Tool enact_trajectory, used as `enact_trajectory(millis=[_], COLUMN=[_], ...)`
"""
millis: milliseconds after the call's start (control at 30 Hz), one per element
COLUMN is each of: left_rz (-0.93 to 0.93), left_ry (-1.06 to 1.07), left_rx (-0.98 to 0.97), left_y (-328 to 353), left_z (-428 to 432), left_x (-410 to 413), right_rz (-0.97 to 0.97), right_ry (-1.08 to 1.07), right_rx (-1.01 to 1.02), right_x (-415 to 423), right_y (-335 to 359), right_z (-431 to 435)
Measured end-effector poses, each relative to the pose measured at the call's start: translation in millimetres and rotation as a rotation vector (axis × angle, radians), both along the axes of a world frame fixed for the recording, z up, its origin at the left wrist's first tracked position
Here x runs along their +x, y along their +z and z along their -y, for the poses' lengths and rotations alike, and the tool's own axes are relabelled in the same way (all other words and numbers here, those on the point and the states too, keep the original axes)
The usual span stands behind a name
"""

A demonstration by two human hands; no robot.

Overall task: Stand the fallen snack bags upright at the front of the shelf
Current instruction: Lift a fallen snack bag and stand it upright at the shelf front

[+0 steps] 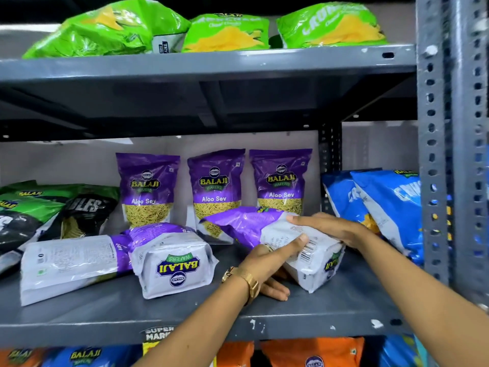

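Observation:
Three purple Aloo Sev bags lie fallen on the grey middle shelf [105, 311]. The right fallen bag [246, 223] is tilted, and both my hands grip it: my left hand [270, 263] holds its underside and near face, my right hand [333, 227] presses on its top right. The middle fallen bag [172, 263] lies with its white base towards me. Flat on its side beside it, back panel up, is the left fallen bag [68, 263]. Behind them three more Aloo Sev bags [215, 181] stand upright against the back wall.
Black and green snack bags [53, 210] lean at the left, blue bags [383, 205] at the right beside the perforated upright post [434, 154]. Green bags [225, 33] fill the shelf above; orange and blue bags sit below. Bare shelf lies in front of the fallen bags.

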State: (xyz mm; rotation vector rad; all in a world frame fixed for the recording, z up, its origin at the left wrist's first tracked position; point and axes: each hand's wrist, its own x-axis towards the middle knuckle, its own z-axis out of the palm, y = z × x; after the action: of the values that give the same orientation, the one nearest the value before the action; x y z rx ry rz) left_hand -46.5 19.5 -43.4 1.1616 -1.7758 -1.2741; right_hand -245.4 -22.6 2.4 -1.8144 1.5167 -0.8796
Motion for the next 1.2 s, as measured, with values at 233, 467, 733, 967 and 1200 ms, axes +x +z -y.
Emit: enact_trajectory(millis=[233,467,733,967,1200], left_rz=[-0.182,0.033,0.011,0.066,-0.343], left_ry=[0.039,0.165,0.272,0.443,0.182], left_rx=[-0.314,-0.412,-0.397,-0.509,-0.203], left_y=[10,12,-15,-16,-8], left_z=[36,91,118,117,111], left_x=[-18,-24,-27,-25,-21], right_rz=[0.472,0.583,0.605,0.691,0.61], right_ry=[0.001,-0.114,-0.197,-0.492,-0.47], right_rx=[-0.326,-0.382,-0.301,-0.293,-0.547], right_x=[-11,-7,2,0,-9], right_y=[-24,-39,-56,-51,-58], right_z=[8,34,49,47,39])
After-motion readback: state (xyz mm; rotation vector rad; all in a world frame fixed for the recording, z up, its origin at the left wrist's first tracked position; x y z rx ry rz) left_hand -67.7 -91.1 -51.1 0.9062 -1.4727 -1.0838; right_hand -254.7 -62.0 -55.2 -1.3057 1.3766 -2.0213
